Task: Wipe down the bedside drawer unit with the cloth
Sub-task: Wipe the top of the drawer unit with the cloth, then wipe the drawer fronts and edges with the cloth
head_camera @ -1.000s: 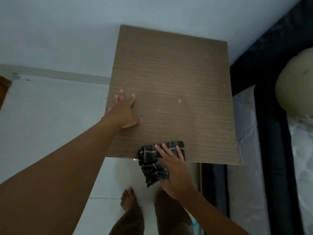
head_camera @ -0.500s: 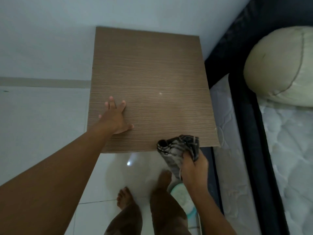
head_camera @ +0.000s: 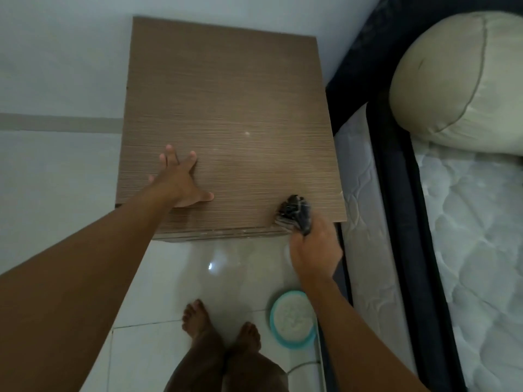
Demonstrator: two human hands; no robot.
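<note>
The bedside drawer unit [head_camera: 226, 103] has a brown wood-grain top and stands against the pale wall, seen from above. My left hand [head_camera: 181, 182] lies flat on the top near its front left, fingers spread. My right hand [head_camera: 314, 247] grips a dark checked cloth [head_camera: 295, 215], bunched up, at the front right corner of the unit. The cloth touches the front edge there. The upper strip of the unit's front face shows just below the top.
A bed with a dark frame [head_camera: 396, 193] and white quilted mattress [head_camera: 475, 222] runs along the right, with a cream bolster pillow [head_camera: 458, 80] on it. A teal bowl [head_camera: 293, 318] with white contents sits on the glossy tiled floor by my bare feet [head_camera: 220, 326].
My right hand has carried the cloth from the middle of the front edge to the front right corner and bunched it. The view has tilted down, so the bowl and the unit's front show.
</note>
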